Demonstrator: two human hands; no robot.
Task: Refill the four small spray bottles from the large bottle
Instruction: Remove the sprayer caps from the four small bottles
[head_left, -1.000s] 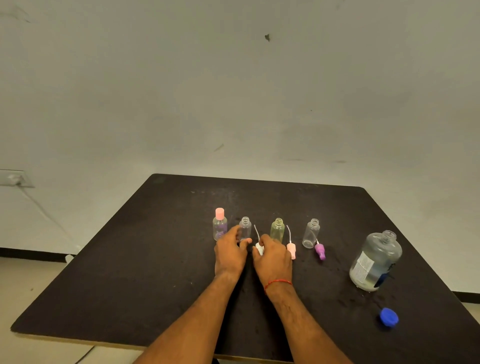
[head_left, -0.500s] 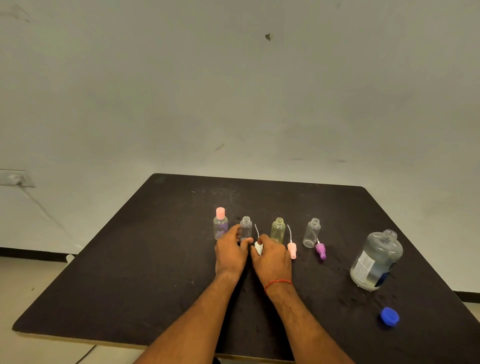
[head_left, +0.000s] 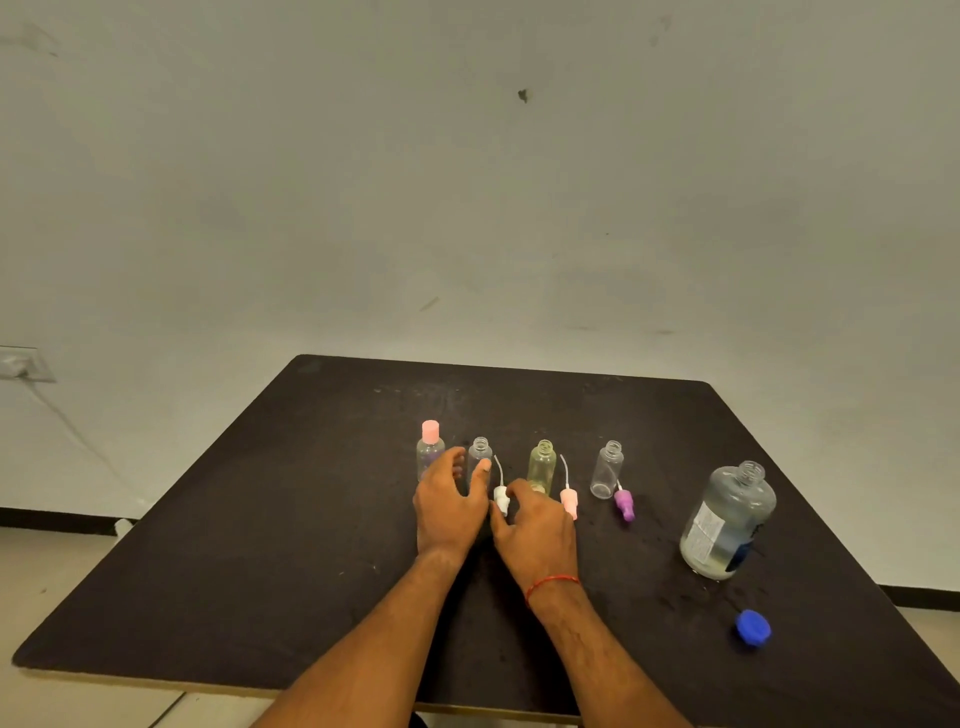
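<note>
Dark surface (head_left: 260, 545), grey wall: leftmost small bottle (head_left: 429, 454) capped, left grip (head_left: 451, 501) curled round second bottle (head_left: 479, 451), right grip (head_left: 537, 530) pinching white spray head (head_left: 501, 498) (recapping, I judge), yellowish bottle (head_left: 542, 465), clear bottle (head_left: 607, 470) and large bottle (head_left: 730, 519) at right uncapped, fill levels unclear.

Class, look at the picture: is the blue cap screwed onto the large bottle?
No, the blue cap lies on the table, apart from the large bottle, whose neck is open.
</note>
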